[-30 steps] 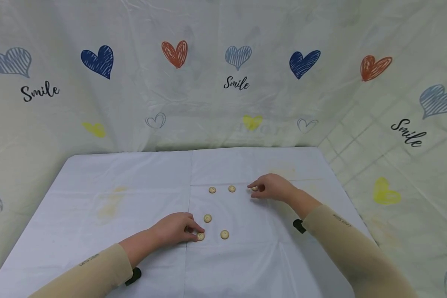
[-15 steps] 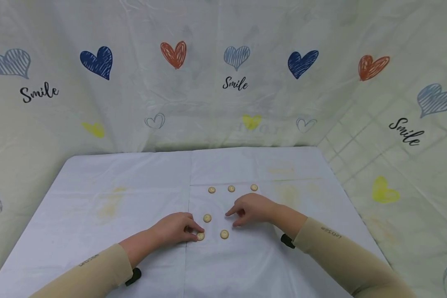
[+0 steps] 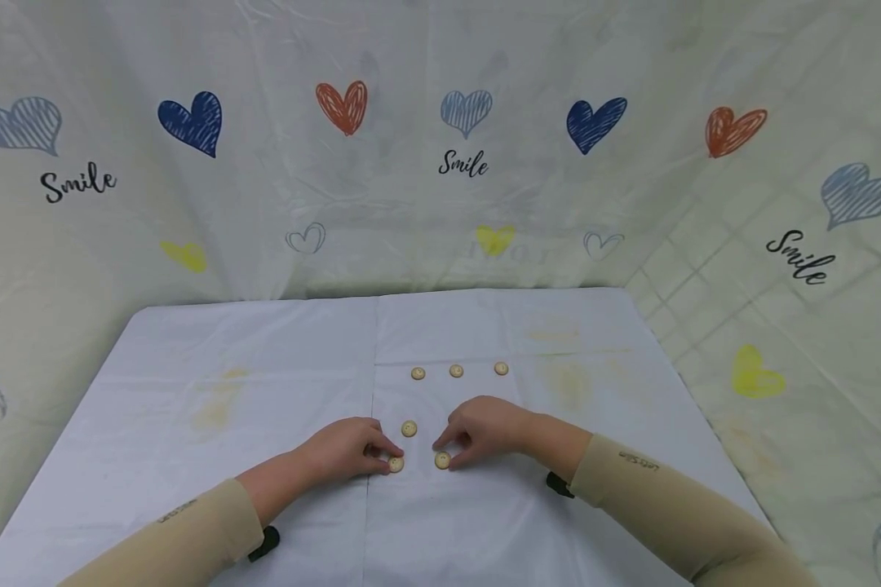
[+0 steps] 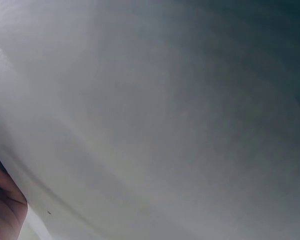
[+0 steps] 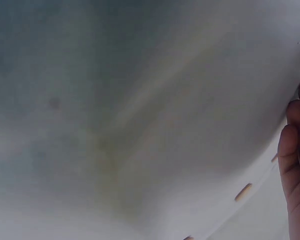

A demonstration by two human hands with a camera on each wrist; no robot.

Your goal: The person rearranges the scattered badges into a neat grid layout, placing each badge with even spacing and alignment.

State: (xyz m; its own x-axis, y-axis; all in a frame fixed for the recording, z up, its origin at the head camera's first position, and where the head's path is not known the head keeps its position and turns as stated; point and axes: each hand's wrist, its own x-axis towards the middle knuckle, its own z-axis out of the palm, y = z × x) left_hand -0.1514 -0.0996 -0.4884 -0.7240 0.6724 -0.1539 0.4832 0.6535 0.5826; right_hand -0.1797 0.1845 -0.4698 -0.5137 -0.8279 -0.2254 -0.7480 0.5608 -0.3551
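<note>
A person's L hand [image 3: 348, 448] pinches the L near button [image 3: 396, 464] btwn thumb + index finger, button flat on the white cloth [image 3: 191, 359] that covers the table. R hand [image 3: 488, 428] comes in from the right, thumb + index curled round opp. edges of the R near button [image 3: 443, 461]; index-tip contact is hard to be sure of at this size. Both near buttons lie a bit apart, approx. level w/ each other. Mid button [image 3: 409, 429] sits untouched btwn the hands, just far of the L near one. Farther back, 3 more in a rough L-to-R row: far-left button [image 3: 418, 373], far-mid button [image 3: 457, 371], far-right button [image 3: 501, 368], well clear of the fingers. All 6 are round + tan. Tan sleeves [image 3: 653, 489] on both arms, a dark strap [image 3: 264, 544] at L wrist. Behind the table: pale backdrop [image 3: 396, 187] w/ red, blue + yellow hearts, plus "Smile" lettering.
</note>
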